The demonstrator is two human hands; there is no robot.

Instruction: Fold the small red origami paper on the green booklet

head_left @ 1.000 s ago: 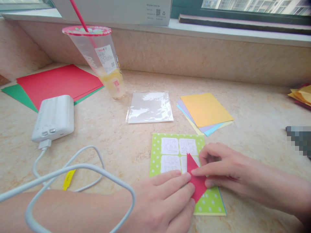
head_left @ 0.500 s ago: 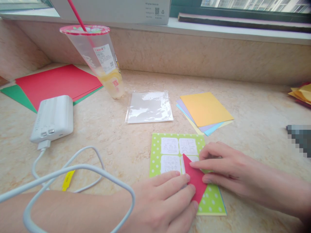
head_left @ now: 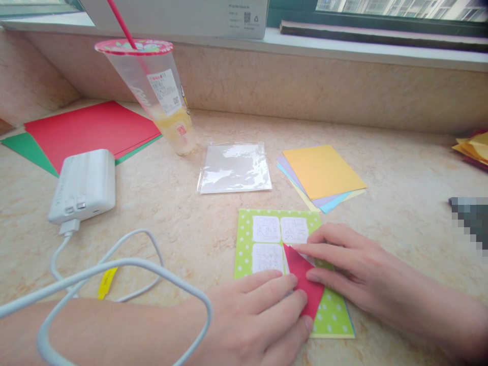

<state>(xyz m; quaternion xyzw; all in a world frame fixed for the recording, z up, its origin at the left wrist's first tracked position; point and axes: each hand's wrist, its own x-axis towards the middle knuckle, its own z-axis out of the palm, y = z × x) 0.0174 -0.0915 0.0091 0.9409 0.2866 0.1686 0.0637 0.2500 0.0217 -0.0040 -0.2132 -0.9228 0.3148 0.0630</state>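
A folded piece of red paper (head_left: 307, 292) lies on a green polka-dot booklet (head_left: 244, 239) printed with white diagram panels. My left hand (head_left: 263, 320) rests over the paper's lower left side, fingers stretched out and pressing it down. At the paper's upper right is my right hand (head_left: 343, 259): its index fingertip is on the top corner and its thumb at the right edge, with the paper between them. The corner shows a small bend beneath the index finger. My left fingers hide part of the paper and the lower left of the booklet.
Beyond the booklet lie a clear plastic sleeve (head_left: 235, 168) and several coloured paper squares (head_left: 324, 170). A drink cup (head_left: 163, 96) stands farther back, near red sheets (head_left: 91, 127). A white power bank (head_left: 84, 185) trails a cable (head_left: 152, 262) over my left forearm.
My right hand has moved slightly left, its thumb and index finger now farther over the red paper. The paper's top corner has shifted a little left and bent. My left hand stays put.
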